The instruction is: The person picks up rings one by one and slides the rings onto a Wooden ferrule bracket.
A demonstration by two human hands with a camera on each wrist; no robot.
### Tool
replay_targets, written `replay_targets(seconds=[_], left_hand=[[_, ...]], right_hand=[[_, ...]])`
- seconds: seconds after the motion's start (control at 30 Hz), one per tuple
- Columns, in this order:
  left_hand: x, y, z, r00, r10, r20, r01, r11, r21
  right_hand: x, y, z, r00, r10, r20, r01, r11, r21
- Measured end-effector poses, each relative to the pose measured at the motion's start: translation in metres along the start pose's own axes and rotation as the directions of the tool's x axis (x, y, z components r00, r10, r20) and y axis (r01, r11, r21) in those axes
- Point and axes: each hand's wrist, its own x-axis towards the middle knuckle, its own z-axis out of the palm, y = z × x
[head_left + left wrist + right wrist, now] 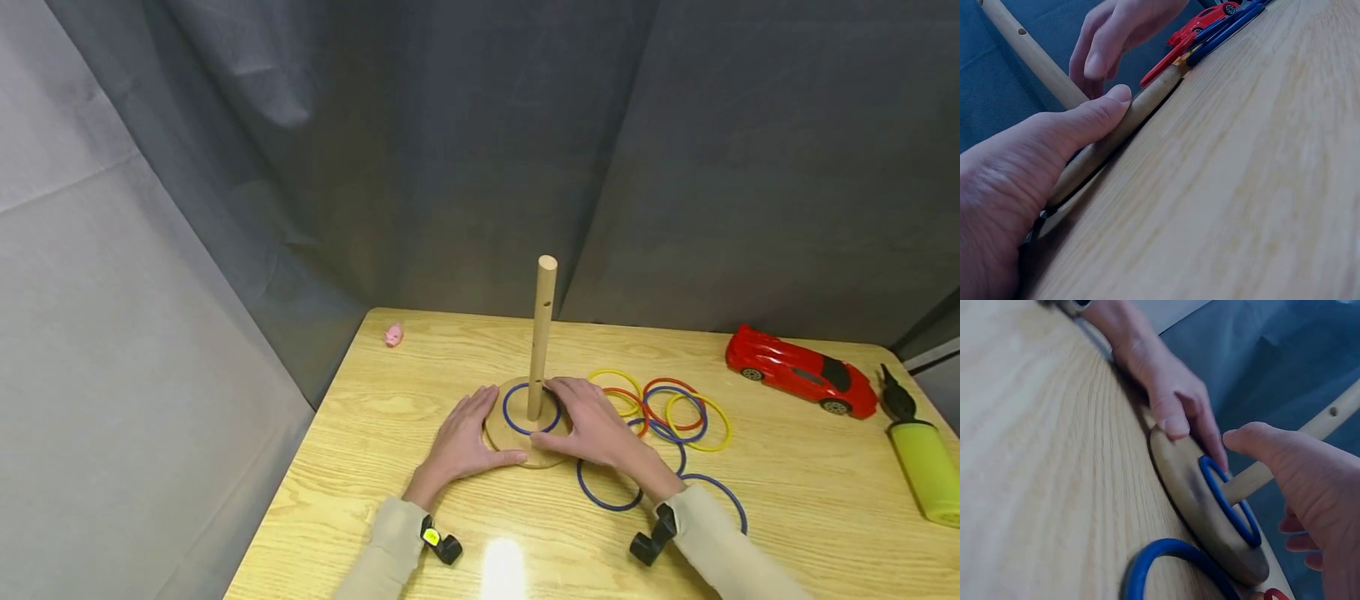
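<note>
A wooden ring-toss stand stands on the table, its round base (538,458) carrying an upright peg (542,333). One blue ring (505,404) lies on the base around the peg's foot. My left hand (459,437) holds the base at its left edge, thumb along the front rim and fingers on the far side. The left wrist view shows that thumb (1094,119) resting on the rim. My right hand (594,421) is over the base's right side, thumb and fingers spread, holding nothing. In the right wrist view, its thumb (1257,439) appears above the base beside the peg.
Several yellow, red and blue rings lie overlapping right of the base, one blue ring (611,507) partly under the right forearm. A red toy car (798,371) and a green hand pump (926,475) are at the right. A small pink pig (393,335) stands at the back left.
</note>
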Motion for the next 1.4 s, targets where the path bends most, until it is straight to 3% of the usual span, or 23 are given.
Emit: replay_targets(seconds=[0.17, 0.43, 0.53, 0.7, 1.07, 1.4], left_hand=[[0.0, 0.0, 0.001, 1.0, -0.001, -0.004, 0.001, 1.0, -0.013], [0.0, -0.001, 0.0, 1.0, -0.007, -0.003, 0.007, 1.0, -0.006], [0.001, -0.002, 0.0, 1.0, -0.006, -0.006, 0.006, 1.0, 0.0], [0.001, -0.003, 0.0, 1.0, -0.005, -0.007, 0.005, 1.0, -0.003], [0.001, -0.001, 0.003, 1.0, -0.001, -0.012, 0.001, 1.0, -0.011], [0.001, -0.001, 0.002, 1.0, 0.009, -0.014, -0.009, 1.0, -0.003]], right_hand=[[-0.029, -0.007, -0.009, 1.0, 0.008, -0.009, -0.008, 0.998, 0.065], [-0.074, -0.006, -0.02, 0.989, 0.045, -0.143, -0.037, 0.997, 0.063], [-0.086, -0.002, -0.023, 0.98, 0.073, -0.187, -0.059, 0.995, 0.076], [-0.1, 0.006, -0.027, 0.971, 0.14, -0.194, -0.124, 0.988, 0.092], [-0.153, 0.043, -0.047, 0.916, 0.251, -0.313, -0.219, 0.967, 0.133], [-0.203, 0.067, -0.059, 0.889, 0.415, -0.191, -0.392, 0.908, 0.15]])
